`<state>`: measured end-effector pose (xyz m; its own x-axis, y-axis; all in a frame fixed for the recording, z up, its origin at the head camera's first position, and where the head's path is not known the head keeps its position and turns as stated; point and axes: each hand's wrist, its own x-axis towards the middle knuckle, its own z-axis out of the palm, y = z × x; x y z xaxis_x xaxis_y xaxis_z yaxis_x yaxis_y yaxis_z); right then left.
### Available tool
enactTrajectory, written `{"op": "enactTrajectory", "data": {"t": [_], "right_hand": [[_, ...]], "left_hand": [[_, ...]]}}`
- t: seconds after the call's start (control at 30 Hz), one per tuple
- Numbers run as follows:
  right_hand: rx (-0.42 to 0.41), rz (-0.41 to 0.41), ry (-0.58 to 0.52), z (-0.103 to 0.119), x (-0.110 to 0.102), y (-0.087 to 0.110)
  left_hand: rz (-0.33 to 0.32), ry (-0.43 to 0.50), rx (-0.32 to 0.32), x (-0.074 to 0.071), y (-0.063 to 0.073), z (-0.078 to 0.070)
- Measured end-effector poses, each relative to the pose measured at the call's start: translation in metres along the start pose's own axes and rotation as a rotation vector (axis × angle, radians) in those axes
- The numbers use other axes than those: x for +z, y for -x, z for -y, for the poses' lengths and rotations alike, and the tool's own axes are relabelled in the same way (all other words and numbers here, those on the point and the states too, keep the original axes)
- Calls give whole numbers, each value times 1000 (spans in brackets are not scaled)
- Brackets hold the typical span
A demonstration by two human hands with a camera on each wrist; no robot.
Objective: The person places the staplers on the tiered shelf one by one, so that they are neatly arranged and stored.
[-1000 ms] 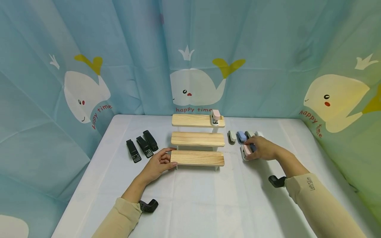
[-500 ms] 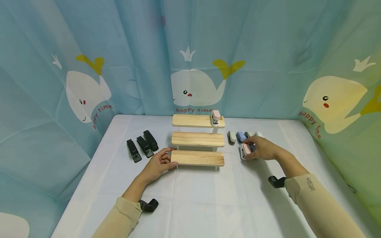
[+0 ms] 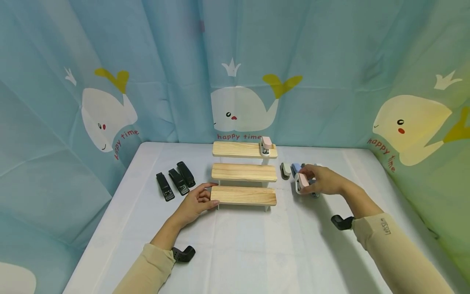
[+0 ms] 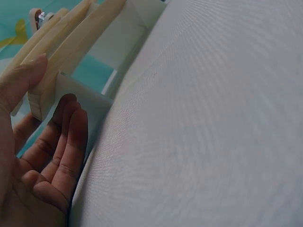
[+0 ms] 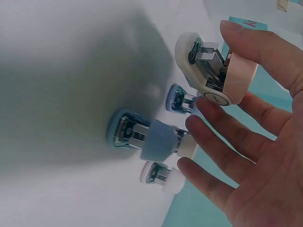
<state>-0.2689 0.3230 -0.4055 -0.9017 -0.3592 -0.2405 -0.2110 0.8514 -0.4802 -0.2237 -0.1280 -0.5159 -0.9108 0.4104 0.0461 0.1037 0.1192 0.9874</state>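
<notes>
In the head view my right hand (image 3: 324, 179) holds a small pink-and-white stapler (image 3: 302, 182) between thumb and fingers. Seen from the right wrist, that stapler (image 5: 215, 71) is off the table, its metal inside facing the camera, while the lower fingers stay extended. My left hand (image 3: 194, 203) grips the left end of the lowest board of a three-tier wooden display stand (image 3: 244, 195). Its thumb lies on the board (image 4: 45, 87), with the other fingers beside and below its end. Another pink-and-white stapler (image 3: 266, 146) stands on the right of the top tier.
Right of the stand are a cream stapler (image 3: 285, 170), a blue stapler (image 3: 296, 169) and others partly behind my right hand, including a darker blue one (image 5: 158, 140). Three black staplers (image 3: 178, 181) lie left of the stand. A whale-print curtain (image 3: 176, 81) surrounds the white table (image 3: 235, 253).
My right hand has raised the pink-and-white stapler from the table, moving it slightly up and left in view. The left hand keeps its place on the stand.
</notes>
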Motion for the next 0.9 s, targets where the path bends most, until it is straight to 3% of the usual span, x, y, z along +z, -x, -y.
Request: {"op": "enactTrajectory", "data": {"t": [0.57, 0.9], "right_hand": [[-100, -103, 3, 19, -23, 6], [-111, -128, 11, 37, -40, 8]], "left_hand": [[-5, 5, -18, 1, 1, 1], [-6, 0, -21, 2, 1, -1]]}}
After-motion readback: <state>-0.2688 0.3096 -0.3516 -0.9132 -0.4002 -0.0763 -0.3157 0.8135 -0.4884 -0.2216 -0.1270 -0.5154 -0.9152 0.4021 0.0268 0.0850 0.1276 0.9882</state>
